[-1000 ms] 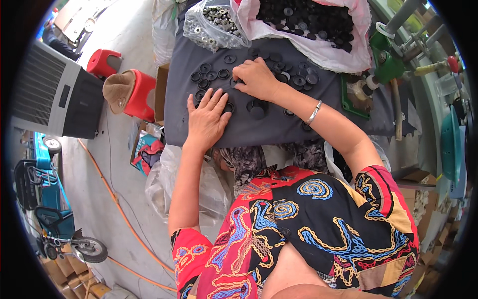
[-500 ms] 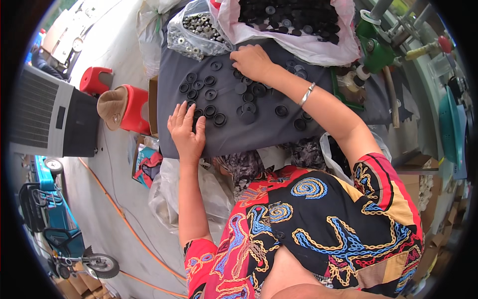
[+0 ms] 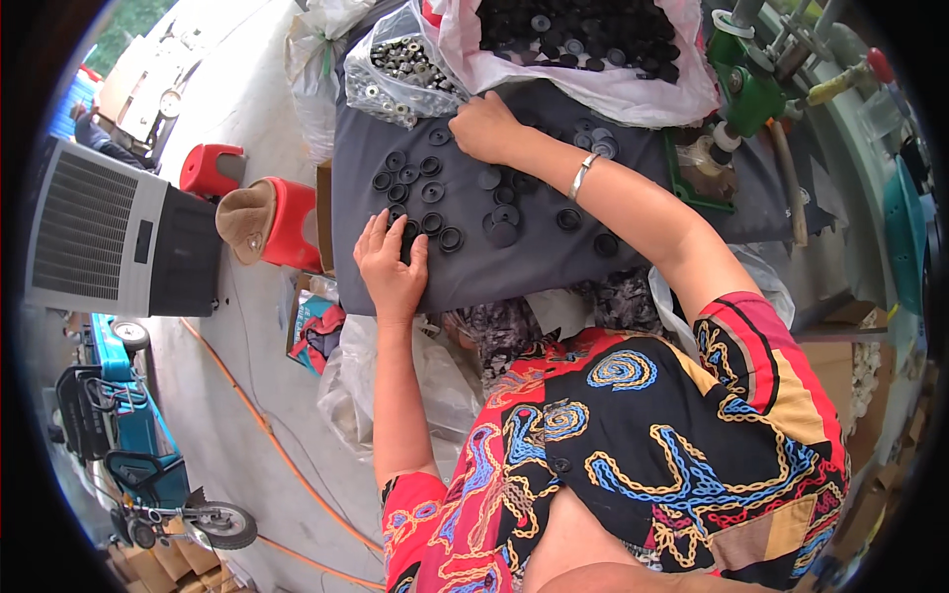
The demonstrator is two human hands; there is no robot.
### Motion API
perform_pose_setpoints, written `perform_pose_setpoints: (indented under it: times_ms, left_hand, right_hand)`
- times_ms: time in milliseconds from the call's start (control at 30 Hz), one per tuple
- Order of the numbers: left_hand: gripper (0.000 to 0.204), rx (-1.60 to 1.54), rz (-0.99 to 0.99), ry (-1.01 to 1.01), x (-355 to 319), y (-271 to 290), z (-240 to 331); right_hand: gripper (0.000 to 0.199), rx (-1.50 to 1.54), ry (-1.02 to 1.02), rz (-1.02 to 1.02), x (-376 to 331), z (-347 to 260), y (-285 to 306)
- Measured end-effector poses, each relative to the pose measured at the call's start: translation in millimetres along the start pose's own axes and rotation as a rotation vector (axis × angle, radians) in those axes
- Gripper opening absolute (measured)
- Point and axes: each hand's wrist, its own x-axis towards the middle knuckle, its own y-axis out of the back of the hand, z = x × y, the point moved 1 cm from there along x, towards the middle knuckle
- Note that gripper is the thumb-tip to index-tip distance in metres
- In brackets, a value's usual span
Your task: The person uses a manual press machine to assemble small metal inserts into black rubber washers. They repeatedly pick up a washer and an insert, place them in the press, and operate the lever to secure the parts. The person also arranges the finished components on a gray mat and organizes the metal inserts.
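Observation:
My left hand (image 3: 392, 277) rests on the grey-covered table with its fingers spread, the fingertips next to a loose group of black round ring-like caps (image 3: 432, 192). My right hand (image 3: 484, 128) is farther out, below the clear bag of small metal fittings (image 3: 407, 67). Its fingers are curled downward, and what they hold, if anything, is hidden. Beside the right wrist lie more black discs and knob-shaped caps (image 3: 502, 233), some stacked or overlapping. A single black cap (image 3: 440, 136) sits just left of the right fingers.
A pinkish-white sack (image 3: 593, 94) full of black discs stands at the table's far side. To the right is a green hand press (image 3: 746, 89) with a wooden-handled tool (image 3: 786, 183). Left on the floor are red stools (image 3: 294, 227), an air cooler (image 3: 119, 232) and an orange cable (image 3: 247, 410).
My right hand has moved left across the table, toward the bag of metal fittings. My left hand keeps its place by the caps. The whole view has shifted slightly.

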Motion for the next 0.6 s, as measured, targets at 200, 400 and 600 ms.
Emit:
perform_pose_setpoints:
  times_ms: [200,400,600]
  left_hand:
    - [0.035,0.014,0.012,0.002,-1,-1,0]
    - [0.034,0.009,0.017,0.001,4,-2,2]
    - [0.035,0.000,0.043,0.012,-2,-2,-4]
  right_hand:
    - [0.021,0.352,-0.037,0.031,4,12,-5]
    - [0.025,0.318,-0.038,0.144,6,23,-18]
    - [0.028,0.104,0.197,-0.017,-53,-8,31]
